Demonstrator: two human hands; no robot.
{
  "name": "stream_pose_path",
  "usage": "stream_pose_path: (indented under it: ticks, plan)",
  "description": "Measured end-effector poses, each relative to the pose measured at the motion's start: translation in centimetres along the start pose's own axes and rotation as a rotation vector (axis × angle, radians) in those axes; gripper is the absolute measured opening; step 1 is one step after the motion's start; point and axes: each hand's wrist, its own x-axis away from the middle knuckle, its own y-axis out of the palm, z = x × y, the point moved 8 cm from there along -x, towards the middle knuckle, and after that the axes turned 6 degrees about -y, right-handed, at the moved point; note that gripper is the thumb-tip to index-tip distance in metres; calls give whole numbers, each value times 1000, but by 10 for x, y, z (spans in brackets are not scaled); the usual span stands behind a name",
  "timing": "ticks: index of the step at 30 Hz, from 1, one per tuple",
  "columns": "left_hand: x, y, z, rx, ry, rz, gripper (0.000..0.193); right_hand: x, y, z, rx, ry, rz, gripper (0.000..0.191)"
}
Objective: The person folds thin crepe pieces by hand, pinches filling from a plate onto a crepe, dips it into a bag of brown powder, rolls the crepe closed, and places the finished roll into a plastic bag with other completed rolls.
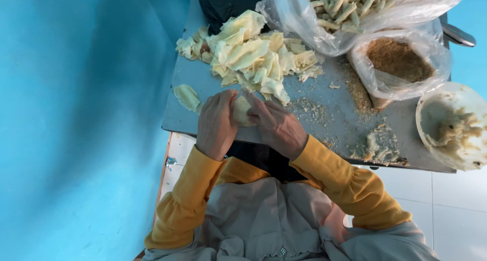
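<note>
Pale yellow dough wrapper piece (241, 111) sits pinched between left hand (216, 124) and right hand (276, 126) — both grasping it. Rolling seems underway; tightening it evenly likely follows.

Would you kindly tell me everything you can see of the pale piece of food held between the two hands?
The small pale yellow wrapped piece looks soft and dough-like, a rounded lump mostly hidden by fingers. It sits low over the near edge of the grey metal table, just in front of the pile of pale yellow wrapper sheets. The left hand cups its left side and the right hand presses its right side, fingertips over the top.
</note>
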Motion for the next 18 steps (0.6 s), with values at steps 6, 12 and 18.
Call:
stream_pose_path:
  ticks: [6, 12, 18]
  plan:
    - [11, -14, 4, 111, -81, -2, 25, -12, -10, -1, -52, -33, -8, 74]
    - [14, -17, 3, 131, -96, 12, 24, -12, -8, -8, 94, -44, -22, 72]
    - [17, -8, 11, 40, -58, 62, 50, -17, 5, 36, -299, 179, -50, 60]
